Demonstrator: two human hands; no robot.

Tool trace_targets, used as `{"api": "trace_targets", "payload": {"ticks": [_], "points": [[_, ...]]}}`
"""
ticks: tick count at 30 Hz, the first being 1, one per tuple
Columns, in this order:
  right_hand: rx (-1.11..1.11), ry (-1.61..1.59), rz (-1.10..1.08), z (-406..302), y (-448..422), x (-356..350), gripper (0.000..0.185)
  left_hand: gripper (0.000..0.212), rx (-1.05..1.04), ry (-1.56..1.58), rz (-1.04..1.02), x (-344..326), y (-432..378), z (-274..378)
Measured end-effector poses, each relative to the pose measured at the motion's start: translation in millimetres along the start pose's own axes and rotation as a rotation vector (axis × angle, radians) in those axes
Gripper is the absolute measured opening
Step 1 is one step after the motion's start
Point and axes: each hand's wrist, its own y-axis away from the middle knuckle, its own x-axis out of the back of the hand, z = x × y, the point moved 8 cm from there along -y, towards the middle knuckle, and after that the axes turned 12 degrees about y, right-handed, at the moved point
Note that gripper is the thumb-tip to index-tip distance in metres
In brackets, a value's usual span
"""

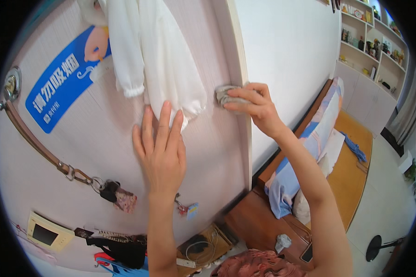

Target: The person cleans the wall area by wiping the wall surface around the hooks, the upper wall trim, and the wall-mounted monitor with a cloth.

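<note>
My right hand (260, 107) grips a bunched grey cloth (225, 96) against the wooden panel, close to its raised edge trim (239, 69). To the left, my left hand (163, 145) is spread with its fingers apart, its fingertips over the lower hem of a hanging white garment (170, 65). The garment's sleeve (126, 59) ends in a gathered cuff. Whether the left palm presses on the panel (208, 152) cannot be told. Farther left, a blue sticker (60, 79) bearing writing is on the same panel.
A leather strap (34, 138) with keys hangs at left above an intercom panel (50, 231). Black bags (124, 251) hang lower left. Right of the trim stand a wooden bench (353, 166) with cushions (312, 138), a side table (256, 221) and a display shelf (360, 45).
</note>
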Motion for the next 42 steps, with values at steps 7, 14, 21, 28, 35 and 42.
{"api": "trace_targets", "payload": {"ticks": [7, 14, 21, 28, 35, 42], "points": [[0.043, -0.007, -0.296, -21, 103, -39, 0.044, 0.045, 0.09, 0.134, 0.016, -10, 41, 5], [-0.013, 0.198, 0.114, -21, 28, 3, 0.045, 0.051, 0.264, 0.017, -0.107, -39, 76, -3], [-0.193, 0.164, 0.233, -6, 29, -1, 0.045, 0.047, 0.217, 0.111, -0.015, -29, 80, 3], [-0.202, 0.142, 0.234, -21, 80, -15, 0.043, 0.046, 0.18, 0.362, 0.492, 64, -13, -18], [-0.351, 0.061, 0.072, -19, 90, -17, 0.043, 0.064, -0.113, 0.368, 0.799, 112, -127, -36], [-0.32, 0.076, 0.049, -22, 87, -17, 0.043, 0.029, 0.127, 0.409, 0.811, 125, -124, -64]]}}
